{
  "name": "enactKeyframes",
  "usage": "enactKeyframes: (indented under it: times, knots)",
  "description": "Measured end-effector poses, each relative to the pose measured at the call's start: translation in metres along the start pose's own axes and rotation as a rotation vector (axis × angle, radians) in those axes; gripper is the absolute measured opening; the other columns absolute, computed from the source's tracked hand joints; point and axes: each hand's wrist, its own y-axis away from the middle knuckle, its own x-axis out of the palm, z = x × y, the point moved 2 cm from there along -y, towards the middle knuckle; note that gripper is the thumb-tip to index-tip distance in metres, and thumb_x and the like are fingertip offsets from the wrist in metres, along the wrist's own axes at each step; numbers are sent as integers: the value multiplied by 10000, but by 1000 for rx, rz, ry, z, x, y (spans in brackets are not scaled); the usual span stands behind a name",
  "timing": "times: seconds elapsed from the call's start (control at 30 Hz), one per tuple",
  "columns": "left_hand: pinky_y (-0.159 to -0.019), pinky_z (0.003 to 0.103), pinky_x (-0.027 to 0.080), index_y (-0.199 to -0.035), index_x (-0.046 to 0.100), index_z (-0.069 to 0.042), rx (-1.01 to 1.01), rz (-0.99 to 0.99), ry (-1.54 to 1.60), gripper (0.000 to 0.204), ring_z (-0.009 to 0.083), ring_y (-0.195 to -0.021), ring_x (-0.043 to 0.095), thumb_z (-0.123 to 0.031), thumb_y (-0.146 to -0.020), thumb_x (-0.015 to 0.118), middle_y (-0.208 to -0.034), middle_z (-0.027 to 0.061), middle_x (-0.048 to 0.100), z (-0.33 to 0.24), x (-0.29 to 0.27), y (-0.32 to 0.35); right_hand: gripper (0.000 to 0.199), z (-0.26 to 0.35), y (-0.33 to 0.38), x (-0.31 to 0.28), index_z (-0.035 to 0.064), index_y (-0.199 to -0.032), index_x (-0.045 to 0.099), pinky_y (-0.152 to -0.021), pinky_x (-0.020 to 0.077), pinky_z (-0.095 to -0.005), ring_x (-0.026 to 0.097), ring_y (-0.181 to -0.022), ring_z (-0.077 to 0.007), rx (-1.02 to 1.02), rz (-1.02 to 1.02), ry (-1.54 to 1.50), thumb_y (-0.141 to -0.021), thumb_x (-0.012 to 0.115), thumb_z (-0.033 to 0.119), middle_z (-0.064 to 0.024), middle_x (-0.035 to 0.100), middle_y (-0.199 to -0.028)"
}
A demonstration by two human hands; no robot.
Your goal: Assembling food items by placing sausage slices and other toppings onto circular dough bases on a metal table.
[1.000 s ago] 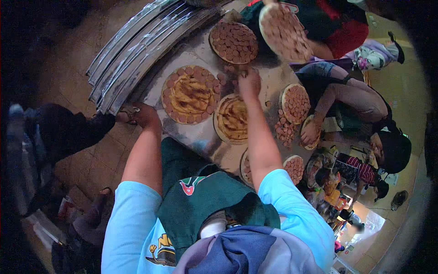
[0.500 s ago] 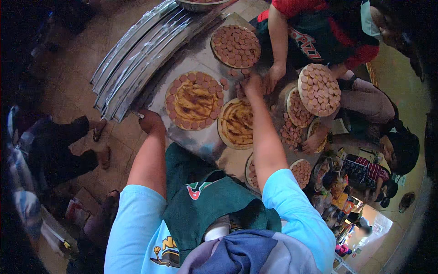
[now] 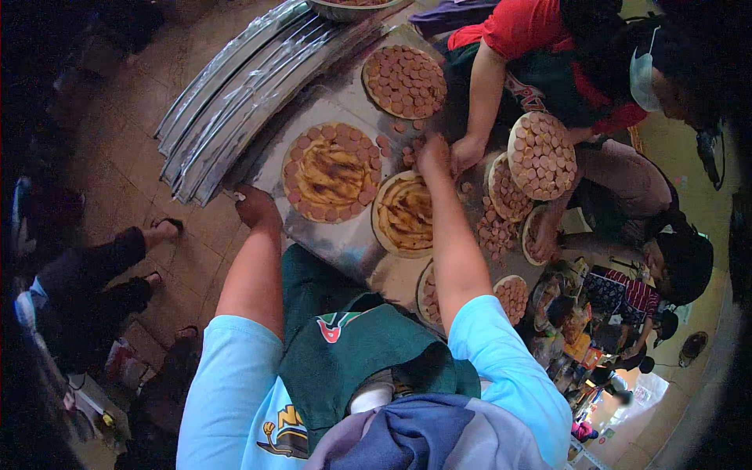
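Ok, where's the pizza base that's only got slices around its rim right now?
In the head view, the rim-topped pizza base lies on the metal table, just beyond the left hand and left of the sauced base nearer the right hand.

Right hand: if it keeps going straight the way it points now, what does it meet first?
Probably the loose sausage slices on the metal table just beyond the right hand, then the slice-covered pizza base farther on. Depth is hard to judge in this view.
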Motion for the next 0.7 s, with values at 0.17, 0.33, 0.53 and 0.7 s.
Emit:
enactKeyframes:
  times: [0.17, 0.33, 0.53, 0.7]
  knots:
    - [-865, 442, 440, -1072, 575, 106, 374, -222, -409, 704, 403, -1015, 571, -550, -858, 436, -1084, 259, 596, 38, -29, -88, 83, 23, -9, 37, -47, -874, 573, -488, 489, -324, 626, -642, -191, -17, 119, -313, -811, 523, -28, -142, 578, -764]
    - [-887, 460, 432, -1107, 518, 141, 41, -121, -243, 717, 424, -1055, 542, -527, -885, 384, -1120, 315, 548, -23, 4, 35, 108, 12, 7, -22, -49, -898, 590, -507, 500, -296, 622, -662, -165, 184, 136, -318, -813, 540, -6, -124, 625, -747]
    - [-869, 469, 442, -1105, 504, 146, 294, -129, -340, 703, 440, -1030, 546, -510, -884, 382, -1082, 350, 544, 6, 1, -2, 183, 42, 6, -19, 0, -987, 629, -522, 472, -275, 604, -624, -153, 273, 117, -602, -826, 591, 76, -79, 633, -755]
    - [-837, 481, 453, -1054, 546, 121, 35, -186, -268, 641, 441, -969, 575, -479, -887, 396, -1016, 343, 573, -31, -7, 35, 190, 86, 23, 6, 8, -976, 634, -582, 475, -278, 583, -646, -148, 243, 253, -869, -800, 643, 78, -61, 628, -782]
